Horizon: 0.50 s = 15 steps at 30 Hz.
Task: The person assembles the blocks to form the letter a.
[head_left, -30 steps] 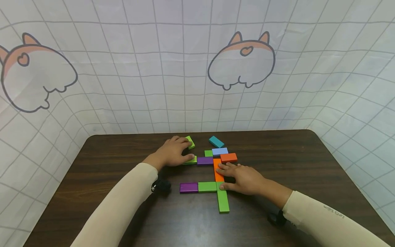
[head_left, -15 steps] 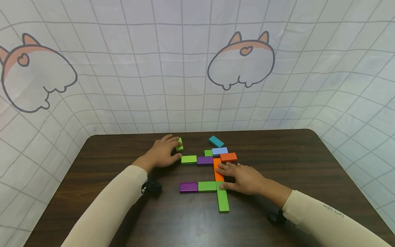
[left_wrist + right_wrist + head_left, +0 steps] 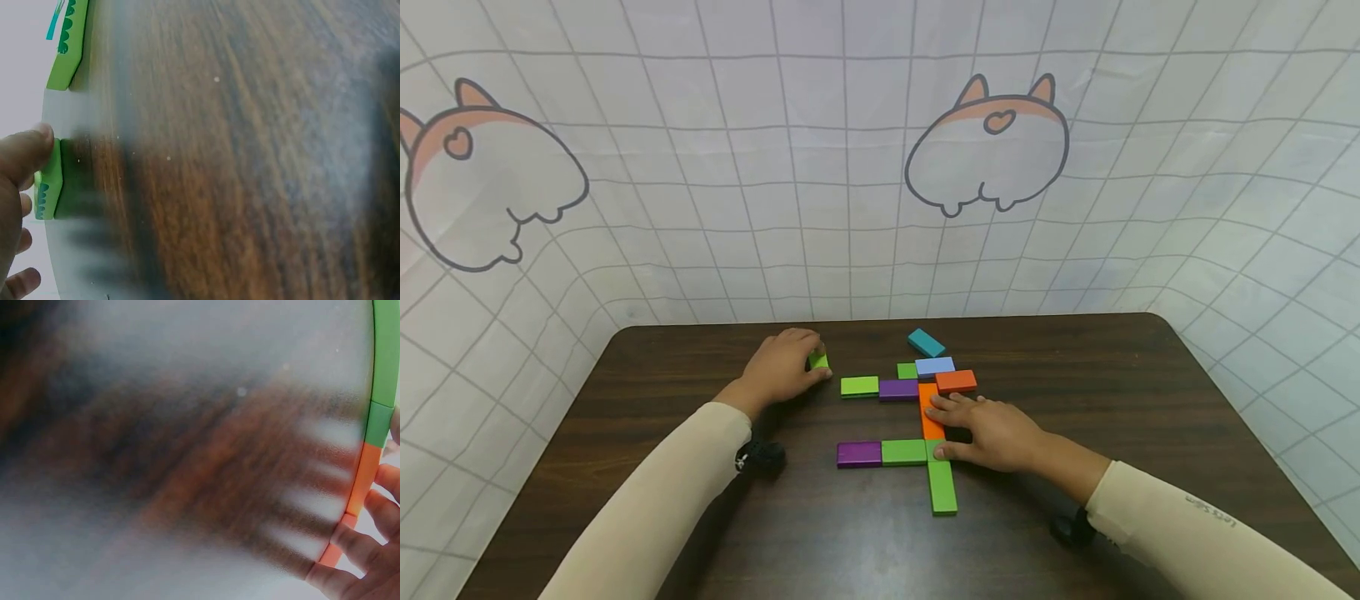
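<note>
My left hand [image 3: 778, 367] pinches a lime-green domino block [image 3: 818, 359] between thumb and fingers at the table's back left. In the left wrist view the thumb lies against that block's end. Just right of it, a second lime domino [image 3: 859, 387] meets a purple domino [image 3: 898, 390]. My right hand [image 3: 988, 433] rests with fingers extended on an orange domino [image 3: 930, 427], its thumb on the top of a long green domino [image 3: 942, 492]. From there a green domino [image 3: 904, 452] and a darker purple one [image 3: 859, 454] run leftward in a row.
Behind the orange domino lie a red-orange domino [image 3: 956, 381], a light blue one [image 3: 934, 367] and a small green one [image 3: 907, 371]. A teal domino [image 3: 927, 342] lies askew near the table's [image 3: 1075, 350] back edge. A white gridded curtain [image 3: 880, 208] surrounds the table.
My left hand has slid the lime domino leftward along the back, away from the others, and its fingers have closed round it. The right hand has stayed in place.
</note>
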### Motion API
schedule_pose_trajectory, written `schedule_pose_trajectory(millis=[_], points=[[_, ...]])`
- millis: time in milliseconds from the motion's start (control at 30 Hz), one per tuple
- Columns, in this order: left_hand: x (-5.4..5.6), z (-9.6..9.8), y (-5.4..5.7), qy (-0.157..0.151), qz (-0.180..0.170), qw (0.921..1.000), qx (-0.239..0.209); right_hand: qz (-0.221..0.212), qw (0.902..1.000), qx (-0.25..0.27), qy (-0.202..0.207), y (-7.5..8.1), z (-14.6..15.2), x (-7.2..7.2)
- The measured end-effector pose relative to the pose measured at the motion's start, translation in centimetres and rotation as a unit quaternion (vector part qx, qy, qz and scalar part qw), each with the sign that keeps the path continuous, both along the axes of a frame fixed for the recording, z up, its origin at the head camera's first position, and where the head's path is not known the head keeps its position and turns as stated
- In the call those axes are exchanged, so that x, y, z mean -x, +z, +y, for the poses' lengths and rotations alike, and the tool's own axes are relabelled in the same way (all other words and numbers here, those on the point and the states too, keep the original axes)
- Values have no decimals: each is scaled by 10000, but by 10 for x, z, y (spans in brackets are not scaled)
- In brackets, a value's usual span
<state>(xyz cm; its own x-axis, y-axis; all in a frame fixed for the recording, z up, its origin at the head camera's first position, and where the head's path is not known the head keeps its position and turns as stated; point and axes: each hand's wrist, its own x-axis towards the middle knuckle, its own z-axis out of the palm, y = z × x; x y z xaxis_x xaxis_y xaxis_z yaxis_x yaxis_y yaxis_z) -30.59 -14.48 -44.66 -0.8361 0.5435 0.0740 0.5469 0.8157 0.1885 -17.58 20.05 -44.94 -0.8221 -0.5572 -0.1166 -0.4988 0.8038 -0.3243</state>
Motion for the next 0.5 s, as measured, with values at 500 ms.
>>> schedule_pose_trajectory(millis=[500], points=[[-11,-15,-3,51,-285,9994,-177,70,10000,62,25,0,1,-1]])
